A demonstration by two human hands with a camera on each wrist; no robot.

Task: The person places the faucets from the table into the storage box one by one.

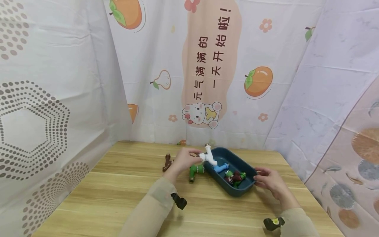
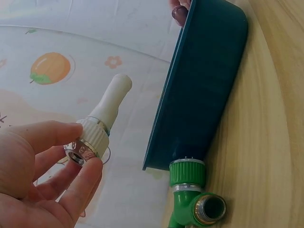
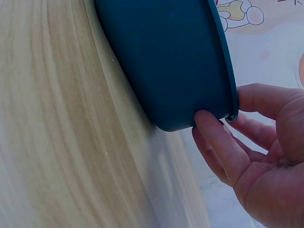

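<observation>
My left hand (image 1: 187,160) pinches a white plastic tap (image 1: 209,156) by its ribbed collar, over the left rim of a dark teal bin. In the left wrist view the fingertips hold the white tap (image 2: 108,107) around its metal-ringed end. At the bin's right end, my right hand (image 1: 270,181) grips the wall of the bin (image 1: 237,192), thumb and fingers on either side of the rim. Inside the bin lie a blue tap (image 1: 220,168), a dark red tap (image 1: 236,177) and green taps. A green tap (image 1: 193,171) lies on the table against the bin's left side.
A brown tap (image 1: 167,162) lies left of the bin, partly hidden behind my left hand. The wooden table (image 1: 118,191) reaches back to a printed curtain (image 1: 165,108), with more cloth hanging at both sides.
</observation>
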